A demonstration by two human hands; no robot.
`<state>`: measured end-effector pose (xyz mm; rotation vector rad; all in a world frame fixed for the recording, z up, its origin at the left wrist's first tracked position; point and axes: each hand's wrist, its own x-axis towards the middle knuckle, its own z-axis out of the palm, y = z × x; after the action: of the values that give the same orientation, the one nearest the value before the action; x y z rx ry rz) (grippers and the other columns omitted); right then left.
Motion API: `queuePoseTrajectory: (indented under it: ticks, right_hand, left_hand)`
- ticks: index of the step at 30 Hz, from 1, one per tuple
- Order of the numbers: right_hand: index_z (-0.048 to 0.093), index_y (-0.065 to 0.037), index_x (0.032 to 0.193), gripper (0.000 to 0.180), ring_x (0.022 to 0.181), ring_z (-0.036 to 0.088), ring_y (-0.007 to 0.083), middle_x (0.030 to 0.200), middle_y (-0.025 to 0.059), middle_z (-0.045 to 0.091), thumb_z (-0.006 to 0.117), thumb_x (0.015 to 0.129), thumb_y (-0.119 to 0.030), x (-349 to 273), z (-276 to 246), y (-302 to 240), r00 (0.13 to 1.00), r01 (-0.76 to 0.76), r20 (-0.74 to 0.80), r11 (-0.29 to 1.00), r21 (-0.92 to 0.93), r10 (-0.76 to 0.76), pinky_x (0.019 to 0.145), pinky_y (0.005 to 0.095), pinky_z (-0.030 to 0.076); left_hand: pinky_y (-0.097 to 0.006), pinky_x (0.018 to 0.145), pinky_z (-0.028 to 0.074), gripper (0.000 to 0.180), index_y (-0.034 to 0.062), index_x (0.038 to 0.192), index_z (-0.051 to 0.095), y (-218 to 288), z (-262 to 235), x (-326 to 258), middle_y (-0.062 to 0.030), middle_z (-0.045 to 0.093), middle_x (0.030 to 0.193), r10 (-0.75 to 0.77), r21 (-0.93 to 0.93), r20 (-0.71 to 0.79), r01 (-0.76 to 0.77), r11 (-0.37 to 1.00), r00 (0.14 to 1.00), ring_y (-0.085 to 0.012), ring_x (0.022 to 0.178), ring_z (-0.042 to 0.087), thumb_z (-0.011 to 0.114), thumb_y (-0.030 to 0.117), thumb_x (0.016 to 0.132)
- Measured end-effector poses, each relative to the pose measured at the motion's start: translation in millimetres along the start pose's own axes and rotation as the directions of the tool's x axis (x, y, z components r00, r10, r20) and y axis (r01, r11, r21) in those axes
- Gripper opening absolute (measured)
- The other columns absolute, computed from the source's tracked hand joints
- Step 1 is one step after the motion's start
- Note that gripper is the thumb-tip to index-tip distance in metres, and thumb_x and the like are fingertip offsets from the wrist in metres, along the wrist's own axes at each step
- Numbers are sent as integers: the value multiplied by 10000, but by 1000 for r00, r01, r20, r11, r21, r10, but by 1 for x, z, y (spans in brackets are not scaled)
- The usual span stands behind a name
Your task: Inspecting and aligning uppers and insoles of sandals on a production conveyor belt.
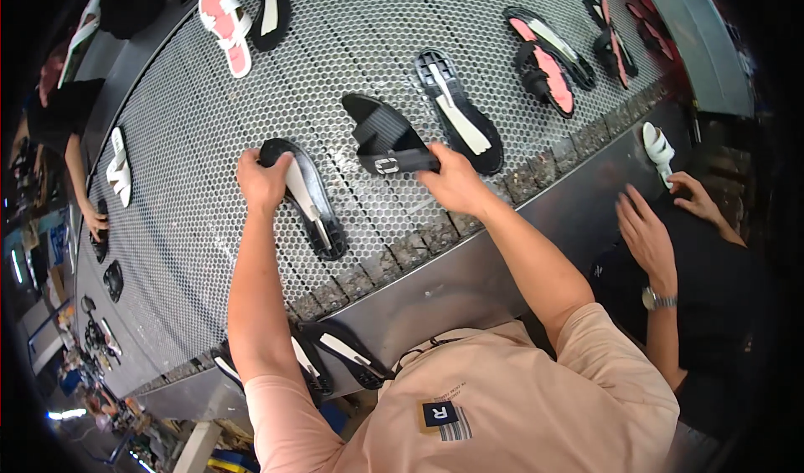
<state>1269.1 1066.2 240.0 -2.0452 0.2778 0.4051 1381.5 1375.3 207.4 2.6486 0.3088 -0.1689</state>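
Observation:
My left hand (262, 180) pinches the upper end of a black shoe sole (316, 203) with a white strip along its middle. That sole lies on the metal mesh surface (335, 46). To its right, my right hand (456, 182) is closed on the near end of a black slide sandal (387, 138), which has a wide ribbed strap and a pale mark on its side. Just beyond my right hand lies another black sole (459, 113), also with a white strip. My fingertips partly hide the ends of the held pieces.
White and black sandals with pink insoles (224, 31) lie further along the mesh, several at the right (548, 75). A co-worker's hands (649, 230) are at the right near a white sandal (658, 151). Another person's hand (96, 222) reaches in at the left. Black soles (347, 354) hang below the near edge.

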Motion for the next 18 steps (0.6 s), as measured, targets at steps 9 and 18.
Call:
queuePoseTrajectory:
  ticks: [9,18]
  right_hand:
    - [554,15,1075,333,758,581,171,861,110,631,640,768,-82,-131,-51,59,997,-73,53,976,205,63,690,313,464]
    - [629,-10,945,118,693,581,82,786,25,650,625,827,-17,-180,-83,70,973,-186,209,860,476,96,619,235,459]
  left_hand:
    - [-354,750,534,167,15,1037,560,21,-72,-75,-86,638,938,-143,-946,276,295,135,951,-225,821,635,524,142,935]
    - [-269,556,364,491,83,783,458,26,-108,-182,1,449,641,437,-587,58,385,-712,897,-118,575,474,616,546,815]
